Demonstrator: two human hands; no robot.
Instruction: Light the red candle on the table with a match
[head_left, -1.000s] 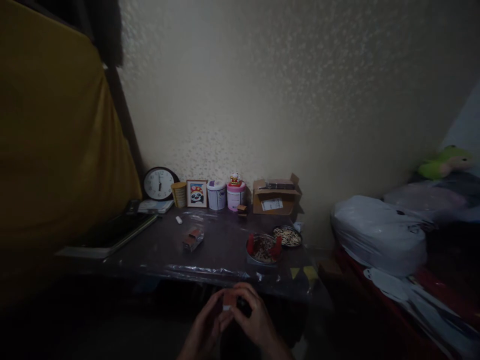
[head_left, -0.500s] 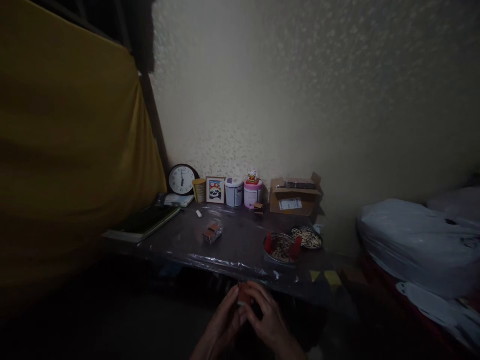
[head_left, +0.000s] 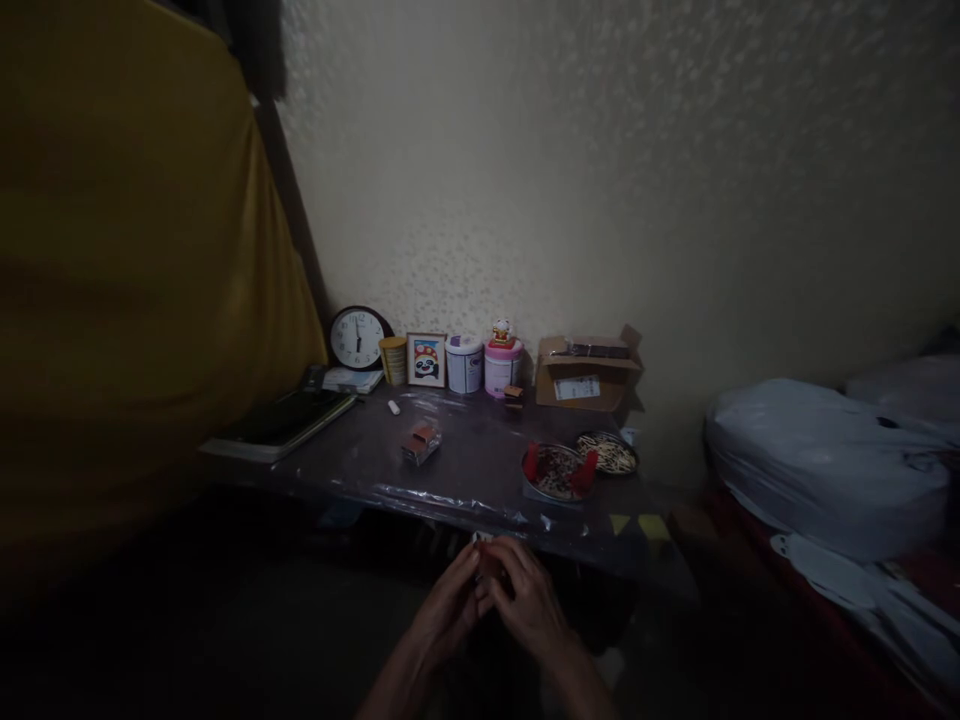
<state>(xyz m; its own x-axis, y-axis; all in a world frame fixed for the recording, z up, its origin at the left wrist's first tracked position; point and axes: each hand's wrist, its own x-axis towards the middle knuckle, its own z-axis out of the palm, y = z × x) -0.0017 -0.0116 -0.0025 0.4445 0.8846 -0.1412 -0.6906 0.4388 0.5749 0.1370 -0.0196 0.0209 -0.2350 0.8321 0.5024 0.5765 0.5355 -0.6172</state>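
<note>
In front of the table edge, my left hand and my right hand meet around a small brown matchbox. Fingers of both hands are closed on its sides. A pale end shows at its top, by my left fingertips; the rest is partly covered by my fingers. Beyond my hands, a clear-wrapped stack of similar brown boxes lies on the dark table. To the right stands a round dish of small dark-and-pale bits with red pieces at its rim. Behind it is a dish of pale sticks, apparently matchsticks.
Along the wall stand a clock, a yellow cup, a panda picture, two tubs and an open cardboard box. A book lies left, near a yellow curtain. White bags sit right.
The view has tilted down slightly, so the table sits higher in it. Both hands still hold the matchbox; its pale end now shows at the top instead of the bottom.
</note>
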